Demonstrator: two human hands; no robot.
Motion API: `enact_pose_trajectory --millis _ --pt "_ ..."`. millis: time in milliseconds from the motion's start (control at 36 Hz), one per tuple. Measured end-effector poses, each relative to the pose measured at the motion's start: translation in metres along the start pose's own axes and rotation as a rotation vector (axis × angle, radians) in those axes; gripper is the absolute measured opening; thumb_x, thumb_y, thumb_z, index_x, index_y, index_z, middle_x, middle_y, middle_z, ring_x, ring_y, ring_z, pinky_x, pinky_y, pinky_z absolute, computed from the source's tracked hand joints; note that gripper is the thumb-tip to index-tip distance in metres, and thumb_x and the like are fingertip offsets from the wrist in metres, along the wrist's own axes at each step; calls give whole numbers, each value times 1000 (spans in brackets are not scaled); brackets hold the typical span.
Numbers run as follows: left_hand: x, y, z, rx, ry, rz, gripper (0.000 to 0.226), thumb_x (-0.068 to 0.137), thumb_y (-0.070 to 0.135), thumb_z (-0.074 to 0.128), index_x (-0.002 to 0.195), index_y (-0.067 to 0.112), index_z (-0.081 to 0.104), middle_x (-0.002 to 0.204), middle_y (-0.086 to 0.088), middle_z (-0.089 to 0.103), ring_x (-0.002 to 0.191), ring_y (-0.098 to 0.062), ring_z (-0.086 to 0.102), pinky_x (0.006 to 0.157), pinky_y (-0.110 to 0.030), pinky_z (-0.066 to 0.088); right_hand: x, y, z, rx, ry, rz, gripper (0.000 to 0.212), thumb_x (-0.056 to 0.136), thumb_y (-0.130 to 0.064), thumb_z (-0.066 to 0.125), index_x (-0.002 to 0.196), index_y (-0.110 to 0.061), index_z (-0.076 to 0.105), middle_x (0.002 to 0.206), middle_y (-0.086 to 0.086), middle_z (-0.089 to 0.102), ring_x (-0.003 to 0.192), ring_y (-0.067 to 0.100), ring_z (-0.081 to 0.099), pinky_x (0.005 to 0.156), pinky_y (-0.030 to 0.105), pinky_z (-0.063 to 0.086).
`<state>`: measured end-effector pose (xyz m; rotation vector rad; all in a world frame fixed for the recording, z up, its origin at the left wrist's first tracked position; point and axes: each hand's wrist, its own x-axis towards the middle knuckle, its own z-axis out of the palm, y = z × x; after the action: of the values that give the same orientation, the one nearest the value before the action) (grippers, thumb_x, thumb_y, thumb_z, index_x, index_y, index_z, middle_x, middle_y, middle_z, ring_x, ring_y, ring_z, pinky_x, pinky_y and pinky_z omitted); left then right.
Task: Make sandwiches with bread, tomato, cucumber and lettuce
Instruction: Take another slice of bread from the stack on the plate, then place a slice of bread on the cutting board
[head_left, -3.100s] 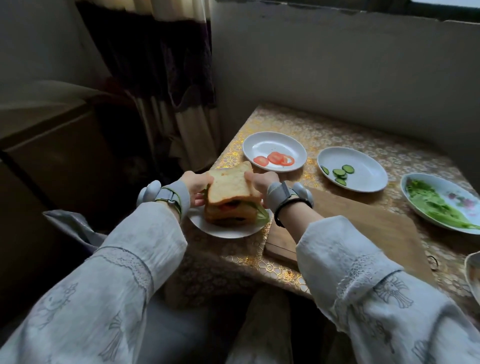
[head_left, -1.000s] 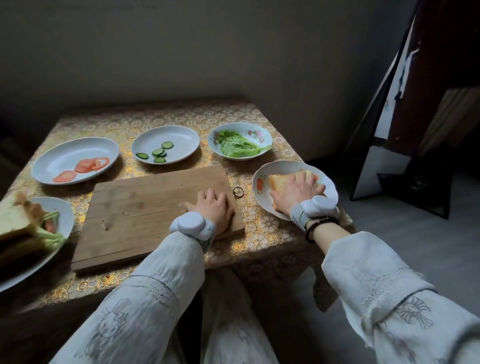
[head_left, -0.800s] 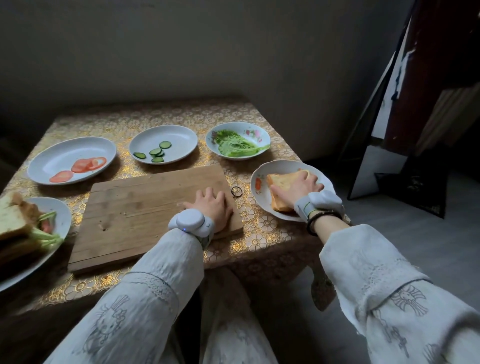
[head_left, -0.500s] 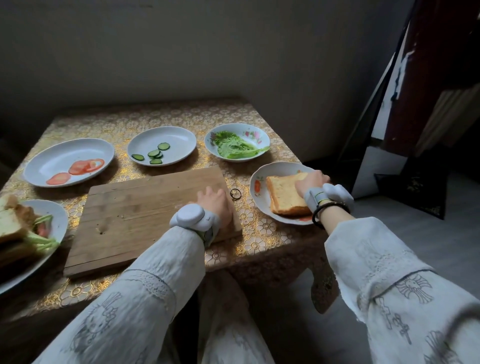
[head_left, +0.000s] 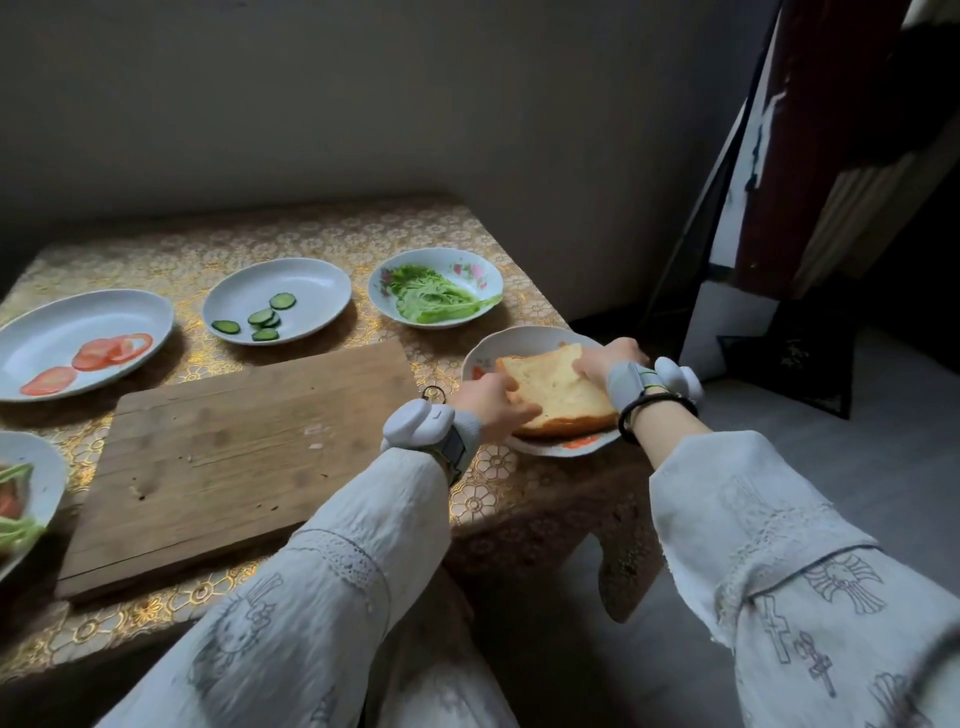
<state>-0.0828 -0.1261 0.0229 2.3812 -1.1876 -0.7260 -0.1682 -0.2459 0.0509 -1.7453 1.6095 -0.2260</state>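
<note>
A bread slice (head_left: 553, 387) lies on a flowered white plate (head_left: 506, 343) at the table's right edge. My left hand (head_left: 491, 405) grips its near-left edge and my right hand (head_left: 605, 361) grips its right edge. Behind, tomato slices (head_left: 93, 356) lie on an oval plate (head_left: 78, 317), cucumber slices (head_left: 262, 317) on a white plate (head_left: 301, 283), and a lettuce leaf (head_left: 436, 299) in a flowered bowl (head_left: 467, 267). A finished sandwich's edge (head_left: 13, 514) shows on a plate (head_left: 44, 470) at far left.
A wooden cutting board (head_left: 223, 457) lies in the middle of the gold-patterned tablecloth (head_left: 363, 231). A small metal ring (head_left: 434, 392) rests by the board's right corner. A wall stands behind the table. Dark furniture and grey floor lie to the right.
My left hand left the cutting board and moved right onto the bread slice. My right hand shifted to the slice's right edge. Earlier, both hands set the finished sandwich on the left plate.
</note>
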Motion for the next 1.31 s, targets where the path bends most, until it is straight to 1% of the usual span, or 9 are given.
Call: enact_pose_trajectory --millis 194,389,556,722,778,861,1083,1250,1306 --pt "0 0 7 174 44 24 67 78 49 68 135 22 45 133 -6 54 126 -27 43 104 -38 38 -2 6 -5 18 -57 -9 49 86 -21 66 128 -1 49 127 13 57 120 28 55 95 32 44" --pt "-1 2 10 -91 92 -13 62 80 30 69 134 21 39 132 -4 55 124 -27 48 109 -45 33 -6 -2 -9 57 -28 -42 47 87 -19 65 127 0 50 127 12 57 120 27 54 94 30 44" --pt "2 2 -2 -492 29 -71 76 76 6 70 138 13 28 128 -15 52 118 -31 52 99 -46 48 -21 -26 -16 14 39 -111 40 89 -17 63 123 1 52 124 13 60 116 26 57 82 26 43" --pt "-9 -14 -25 -1029 -34 -163 39 82 -7 57 116 10 50 101 -7 52 88 -22 54 63 -28 39 -47 -61 -11 -21 78 -221 41 90 -24 62 122 -1 55 124 13 61 114 27 60 91 30 48" --pt "-19 -33 -38 -1112 -11 -196 23 86 -4 50 95 17 51 89 -4 52 80 -18 51 61 -25 34 -64 -78 2 -29 62 -266 39 88 -25 62 120 -2 55 120 11 63 110 25 62 86 29 49" --pt "-26 -46 -50 -1157 56 -223 23 89 -4 41 95 16 49 77 -3 51 63 -13 50 52 -21 37 -74 -91 12 -16 59 -291 46 87 -30 64 123 -2 53 123 11 62 112 26 62 87 30 49" --pt "-81 -146 -102 -1059 357 -358 31 94 6 39 120 1 55 72 -2 56 64 -13 55 60 -21 45 -136 -125 104 14 -201 -370 46 86 -23 67 124 1 53 121 14 63 114 28 60 91 31 48" --pt "-110 -200 -120 -1015 422 -510 39 97 14 39 135 2 43 71 -1 53 51 -9 54 36 -13 44 -114 -132 198 118 -438 -318 56 59 -29 78 108 -6 63 105 11 70 103 30 66 89 44 55" --pt "-118 -213 -119 -974 438 -531 40 97 14 38 134 0 42 69 -1 51 49 -9 52 35 -13 42 -117 -130 216 142 -498 -285 50 65 -24 78 109 -8 63 105 11 69 101 29 66 88 44 56"
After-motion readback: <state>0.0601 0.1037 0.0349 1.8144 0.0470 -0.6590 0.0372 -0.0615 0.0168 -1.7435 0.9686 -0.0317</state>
